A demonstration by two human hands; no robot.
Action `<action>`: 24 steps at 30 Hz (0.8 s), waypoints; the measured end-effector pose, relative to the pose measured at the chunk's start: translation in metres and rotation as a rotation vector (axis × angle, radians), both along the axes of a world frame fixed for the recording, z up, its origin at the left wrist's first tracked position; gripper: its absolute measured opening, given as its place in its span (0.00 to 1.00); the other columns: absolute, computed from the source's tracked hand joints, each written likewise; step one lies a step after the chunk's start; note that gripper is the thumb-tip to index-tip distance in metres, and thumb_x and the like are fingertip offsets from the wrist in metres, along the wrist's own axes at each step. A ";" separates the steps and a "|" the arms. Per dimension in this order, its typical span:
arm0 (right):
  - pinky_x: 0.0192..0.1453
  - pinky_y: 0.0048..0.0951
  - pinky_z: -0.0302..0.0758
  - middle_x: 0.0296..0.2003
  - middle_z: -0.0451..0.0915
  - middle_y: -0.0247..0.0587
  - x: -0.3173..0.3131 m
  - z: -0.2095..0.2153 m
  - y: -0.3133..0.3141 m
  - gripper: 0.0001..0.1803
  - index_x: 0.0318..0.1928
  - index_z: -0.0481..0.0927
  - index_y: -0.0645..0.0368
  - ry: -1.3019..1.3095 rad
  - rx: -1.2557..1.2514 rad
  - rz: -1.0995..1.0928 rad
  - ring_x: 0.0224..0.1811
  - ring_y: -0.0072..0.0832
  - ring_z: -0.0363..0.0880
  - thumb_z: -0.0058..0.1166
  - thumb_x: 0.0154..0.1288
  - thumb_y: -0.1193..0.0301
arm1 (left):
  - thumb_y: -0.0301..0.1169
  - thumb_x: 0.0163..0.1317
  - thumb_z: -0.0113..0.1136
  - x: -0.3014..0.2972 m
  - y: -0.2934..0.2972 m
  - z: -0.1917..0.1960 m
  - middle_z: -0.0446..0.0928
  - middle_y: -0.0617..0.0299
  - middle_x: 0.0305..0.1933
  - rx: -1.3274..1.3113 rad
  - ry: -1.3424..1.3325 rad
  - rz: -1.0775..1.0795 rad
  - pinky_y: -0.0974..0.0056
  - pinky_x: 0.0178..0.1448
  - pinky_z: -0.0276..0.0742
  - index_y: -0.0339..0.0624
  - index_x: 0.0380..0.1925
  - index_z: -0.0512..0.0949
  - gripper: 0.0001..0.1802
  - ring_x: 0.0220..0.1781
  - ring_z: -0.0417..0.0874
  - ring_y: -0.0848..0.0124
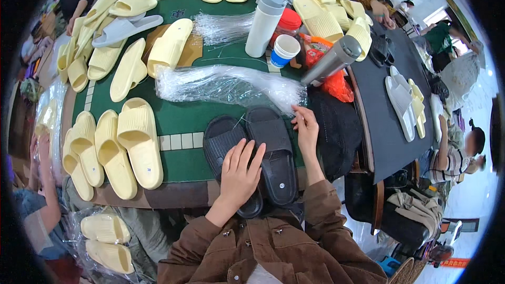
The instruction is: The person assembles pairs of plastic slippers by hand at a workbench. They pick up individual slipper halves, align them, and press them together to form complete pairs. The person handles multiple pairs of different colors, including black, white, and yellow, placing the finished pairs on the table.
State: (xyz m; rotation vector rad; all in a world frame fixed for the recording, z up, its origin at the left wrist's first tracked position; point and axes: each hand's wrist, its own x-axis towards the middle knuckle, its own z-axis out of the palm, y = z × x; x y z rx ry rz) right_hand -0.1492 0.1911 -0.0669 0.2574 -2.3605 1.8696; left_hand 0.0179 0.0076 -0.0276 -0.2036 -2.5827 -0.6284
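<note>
A pair of black slides lies side by side at the green table's near edge, the left slide (216, 134) beside the right slide (280, 171). My left hand (242, 171) lies over the inner edges of the pair, fingers stretched out, holding nothing. Just right of the slides is my right hand (306, 126), its fingers curled together at the end of a bundle of clear plastic strands (226, 87). Whatever is between those fingertips is too fine to make out. One thin strand arches over the slides' straps.
Pale yellow slides (139, 144) line the left, with more piled behind. Towards the back right stand a white tumbler (265, 23), a paper cup (285, 51) and a leaning grey bottle (332, 60). A dark cloth (331, 131) is right of my hand. Other people sit around.
</note>
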 end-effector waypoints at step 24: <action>0.36 0.24 0.79 0.36 0.84 0.40 0.126 0.088 0.021 0.12 0.46 0.82 0.65 -0.541 -0.153 1.244 0.32 0.24 0.85 0.46 0.76 0.72 | 0.30 0.78 0.39 0.029 -0.011 0.035 0.78 0.57 0.51 1.314 -0.200 0.051 0.66 0.52 0.76 0.34 0.55 0.73 0.16 0.47 0.82 0.71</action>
